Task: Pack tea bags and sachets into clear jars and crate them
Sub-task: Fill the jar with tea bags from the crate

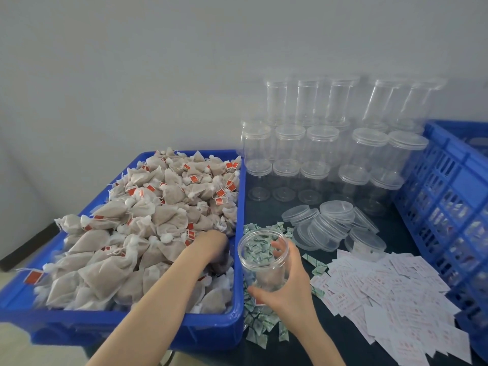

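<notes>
A blue tray (126,319) on the left is heaped with tea bags (148,223), grey-brown mesh pouches with red tags. My left hand (211,243) reaches into the heap at the tray's right side; its fingers are buried among the bags. My right hand (284,286) grips an open clear jar (260,256), tilted toward the tray, just right of the tray's wall. The jar shows a few bags at its bottom. Small green-white sachets (260,323) lie scattered under and around the jar.
Stacked empty clear jars (317,146) with lids stand at the back. Loose clear lids (330,225) lie in a pile in front of them. White-pink paper slips (390,294) cover the dark table at right. A blue slatted crate (449,196) stands at the far right.
</notes>
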Motion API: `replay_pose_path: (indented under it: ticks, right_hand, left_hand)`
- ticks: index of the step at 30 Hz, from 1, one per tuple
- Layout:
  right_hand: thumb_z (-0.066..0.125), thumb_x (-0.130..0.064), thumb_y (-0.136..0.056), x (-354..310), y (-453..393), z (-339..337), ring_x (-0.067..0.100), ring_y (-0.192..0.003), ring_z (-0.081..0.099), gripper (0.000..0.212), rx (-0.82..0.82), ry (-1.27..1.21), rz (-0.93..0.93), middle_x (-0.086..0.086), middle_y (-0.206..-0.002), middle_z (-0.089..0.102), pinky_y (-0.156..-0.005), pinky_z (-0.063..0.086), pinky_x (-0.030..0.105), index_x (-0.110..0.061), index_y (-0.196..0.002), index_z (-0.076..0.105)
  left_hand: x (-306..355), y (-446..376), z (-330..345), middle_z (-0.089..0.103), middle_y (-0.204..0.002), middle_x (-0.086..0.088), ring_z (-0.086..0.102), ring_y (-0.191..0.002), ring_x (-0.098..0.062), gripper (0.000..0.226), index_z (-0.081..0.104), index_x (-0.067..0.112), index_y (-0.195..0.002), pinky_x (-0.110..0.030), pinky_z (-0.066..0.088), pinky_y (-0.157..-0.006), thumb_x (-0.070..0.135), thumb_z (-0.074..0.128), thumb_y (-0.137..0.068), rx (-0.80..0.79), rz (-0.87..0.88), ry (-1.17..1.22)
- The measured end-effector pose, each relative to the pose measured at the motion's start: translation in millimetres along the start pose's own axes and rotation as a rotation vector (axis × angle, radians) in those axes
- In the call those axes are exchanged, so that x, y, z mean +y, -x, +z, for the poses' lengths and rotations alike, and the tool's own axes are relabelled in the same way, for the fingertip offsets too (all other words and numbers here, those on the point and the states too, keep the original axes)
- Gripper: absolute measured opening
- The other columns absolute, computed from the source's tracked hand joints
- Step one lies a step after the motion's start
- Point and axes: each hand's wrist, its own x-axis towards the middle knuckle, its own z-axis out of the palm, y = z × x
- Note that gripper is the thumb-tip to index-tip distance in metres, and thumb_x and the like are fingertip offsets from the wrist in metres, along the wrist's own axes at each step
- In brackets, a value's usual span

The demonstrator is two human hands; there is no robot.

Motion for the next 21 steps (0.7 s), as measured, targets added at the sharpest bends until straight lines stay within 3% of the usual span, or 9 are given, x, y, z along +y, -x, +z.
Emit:
replay_pose_path:
  ticks: [3, 5, 9, 15, 18, 21]
  right_hand:
    - [0.095, -0.023, -0.054, -0.6, 0.2, -0.1, -0.005, -0.129, 0.046, 0.105, -0.005, -0.021, 0.013, -0.023, -0.136, 0.051, -0.113, 0.041, 0.035, -0.038, -0.140, 0.037]
    - [0.093, -0.029, -0.051, -1.6, 0.5, -0.5, -0.005, -0.129, 0.047, 0.105, -0.005, -0.027, 0.024, -0.023, -0.136, 0.052, -0.112, 0.042, 0.036, -0.040, -0.139, 0.038]
    - [0.090, -0.043, -0.045, -3.4, 0.4, -0.8, -0.007, -0.128, 0.046, 0.107, 0.002, -0.026, 0.035, -0.025, -0.135, 0.051, -0.112, 0.042, 0.035, -0.042, -0.139, 0.037]
    - [0.093, -0.030, -0.052, -4.6, -1.1, 0.7, -0.009, -0.130, 0.043, 0.109, -0.006, 0.005, 0.053, -0.027, -0.139, 0.048, -0.112, 0.043, 0.037, -0.043, -0.143, 0.034]
    - [0.093, -0.033, -0.050, -3.8, -1.9, 0.8, -0.008, -0.131, 0.043, 0.113, -0.008, 0.002, 0.069, -0.027, -0.140, 0.047, -0.111, 0.044, 0.039, -0.041, -0.145, 0.033]
    - [0.090, -0.037, -0.047, -3.2, -1.9, 1.6, -0.003, -0.132, 0.045, 0.114, -0.009, 0.001, 0.075, -0.024, -0.140, 0.049, -0.110, 0.046, 0.041, -0.041, -0.145, 0.033]
  left_hand:
    - [-3.1, 6.8, -10.1, 0.065, -0.106, -0.006, 0.063, -0.095, -0.025, 0.025, 0.063, 0.014, -0.112, -0.032, 0.051, -0.075, 0.021, 0.054, -0.090, 0.116, -0.030, 0.076]
    - [-2.7, 14.5, -18.6, 0.063, -0.103, -0.005, 0.062, -0.093, -0.025, 0.018, 0.058, 0.016, -0.106, -0.037, 0.054, -0.078, 0.020, 0.051, -0.089, 0.253, -0.091, 0.192]
    - [-0.5, 26.5, -33.9, 0.060, -0.082, 0.001, 0.058, -0.073, -0.021, 0.004, 0.047, 0.022, -0.090, -0.031, 0.046, -0.060, 0.019, 0.048, -0.088, 0.584, -0.145, 0.410]
    - [0.6, 44.3, -44.9, 0.060, -0.077, 0.011, 0.058, -0.063, -0.007, 0.011, 0.056, 0.021, -0.098, -0.024, 0.049, -0.054, 0.017, 0.061, -0.088, 1.085, -0.097, 0.730]
    - [7.1, 56.1, -53.8, 0.064, -0.080, 0.016, 0.061, -0.073, -0.003, 0.024, 0.055, 0.027, -0.099, -0.017, 0.051, -0.063, 0.010, 0.065, -0.087, 1.130, 0.122, 1.018]
    - [13.8, 70.7, -60.5, 0.070, -0.090, 0.014, 0.066, -0.078, -0.010, 0.038, 0.050, 0.035, -0.098, -0.019, 0.052, -0.065, 0.002, 0.067, -0.085, 0.946, 0.380, 1.273]
